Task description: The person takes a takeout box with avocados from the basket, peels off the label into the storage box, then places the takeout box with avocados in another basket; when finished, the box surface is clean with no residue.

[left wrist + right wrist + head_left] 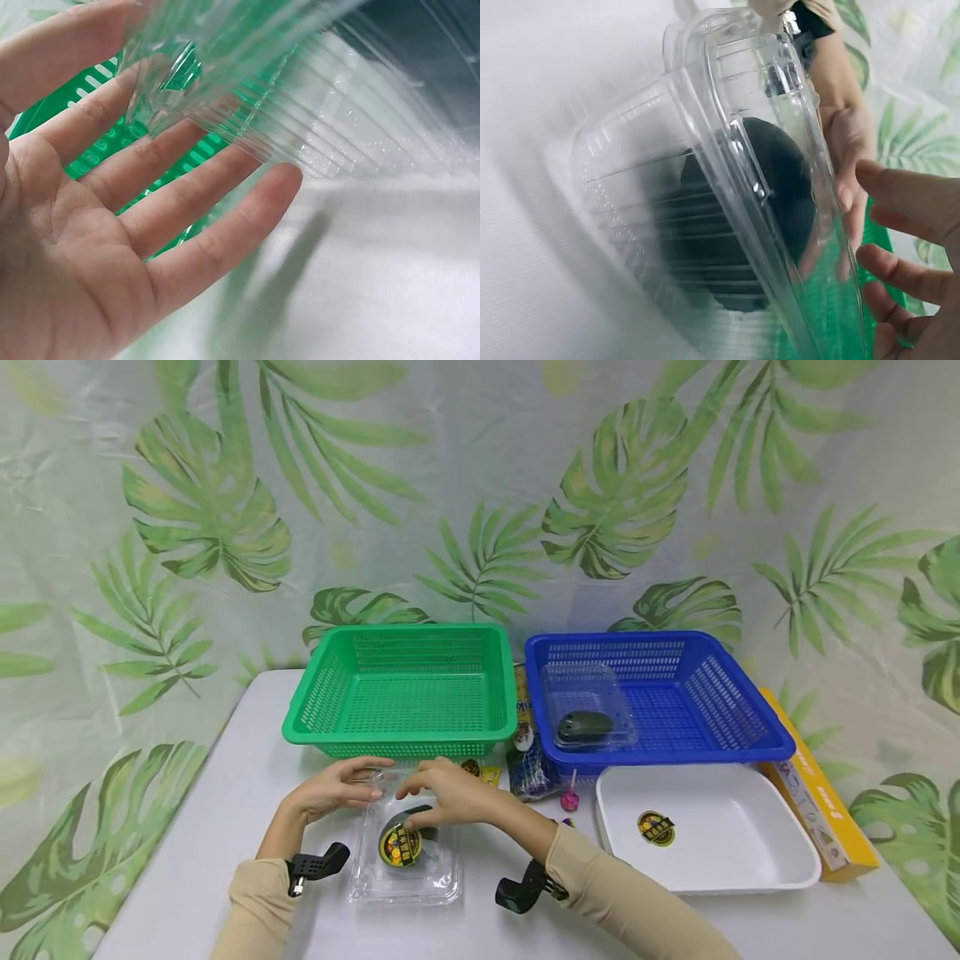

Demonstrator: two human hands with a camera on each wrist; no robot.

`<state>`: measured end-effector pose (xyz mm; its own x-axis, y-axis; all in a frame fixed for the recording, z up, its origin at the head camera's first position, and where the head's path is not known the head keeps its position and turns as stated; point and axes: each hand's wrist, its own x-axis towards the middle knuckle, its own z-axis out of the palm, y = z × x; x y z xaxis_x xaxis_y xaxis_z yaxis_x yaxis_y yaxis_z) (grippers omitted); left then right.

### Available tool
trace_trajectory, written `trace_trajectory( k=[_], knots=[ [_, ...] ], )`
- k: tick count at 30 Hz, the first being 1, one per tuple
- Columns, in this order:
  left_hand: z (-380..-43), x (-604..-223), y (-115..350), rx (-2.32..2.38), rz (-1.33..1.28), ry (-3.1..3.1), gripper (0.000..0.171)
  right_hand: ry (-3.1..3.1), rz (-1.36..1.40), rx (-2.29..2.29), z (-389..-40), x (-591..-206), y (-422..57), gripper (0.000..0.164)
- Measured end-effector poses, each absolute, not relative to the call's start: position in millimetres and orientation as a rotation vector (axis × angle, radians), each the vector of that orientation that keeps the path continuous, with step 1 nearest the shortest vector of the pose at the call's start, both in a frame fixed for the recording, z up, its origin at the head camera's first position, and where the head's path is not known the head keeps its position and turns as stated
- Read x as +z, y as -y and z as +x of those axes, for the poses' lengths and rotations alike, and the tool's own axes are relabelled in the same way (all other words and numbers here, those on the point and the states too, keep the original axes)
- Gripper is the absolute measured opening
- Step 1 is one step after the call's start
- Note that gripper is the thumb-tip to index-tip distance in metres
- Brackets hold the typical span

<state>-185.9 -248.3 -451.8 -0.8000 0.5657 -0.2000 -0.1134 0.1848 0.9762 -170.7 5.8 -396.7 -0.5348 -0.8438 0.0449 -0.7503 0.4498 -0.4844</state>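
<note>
A clear plastic clamshell box (405, 885) lies shut on the white table, with a dark oval thing (739, 217) inside it. On its lid is a round black-and-yellow sticker (401, 845). My left hand (337, 789) is at the box's far left corner, its fingers extended along the plastic; in the left wrist view the left hand (142, 195) shows its palm and nearly straight fingers. My right hand (450, 793) reaches over the lid, thumb close to the sticker. In the right wrist view the right hand (915, 255) has its fingers spread, fingertips right at the lid.
Behind the box stands a green basket (405, 749). The blue basket (675, 752) to its right holds another clear box (588, 693) with a dark oval thing. A white tray (720, 852) bears a similar sticker (656, 828). Snack packets (532, 768) and a lollipop (570, 800) lie between; a yellow box (821, 810) stands right.
</note>
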Motion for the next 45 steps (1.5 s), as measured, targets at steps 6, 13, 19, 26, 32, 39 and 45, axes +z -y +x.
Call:
trace_trajectory(
  k=[6,13,19,26,32,39,45],
  knots=[
    [-187.5,-451.9,247.7,1.669,0.423,-1.902,0.067,-2.506,-1.462,-0.412,-171.4,-395.1,8.7,0.043],
    [-187.2,-452.0,248.9,1.686,0.454,-1.883,0.066,-2.502,-1.474,-0.269,-172.4,-394.0,17.5,0.037],
    [-186.5,-450.8,248.2,1.696,0.456,-1.876,0.066,-2.485,-1.454,-0.269,-173.6,-392.6,20.8,0.026],
    [-186.7,-450.5,248.7,1.685,0.446,-1.888,0.066,-2.447,-1.430,-0.304,-173.4,-391.4,22.7,0.018],
    [-185.0,-449.6,248.4,1.671,0.444,-1.909,0.066,-2.416,-1.456,-0.305,-174.5,-393.3,22.7,0.017],
    [-184.6,-449.2,248.6,1.652,0.446,-1.928,0.067,-2.394,-1.474,-0.311,-175.8,-394.1,21.7,0.016],
    [-184.2,-449.6,247.9,1.649,0.437,-1.927,0.068,-2.385,-1.463,-0.291,-174.0,-393.9,22.2,0.016]
  ],
)
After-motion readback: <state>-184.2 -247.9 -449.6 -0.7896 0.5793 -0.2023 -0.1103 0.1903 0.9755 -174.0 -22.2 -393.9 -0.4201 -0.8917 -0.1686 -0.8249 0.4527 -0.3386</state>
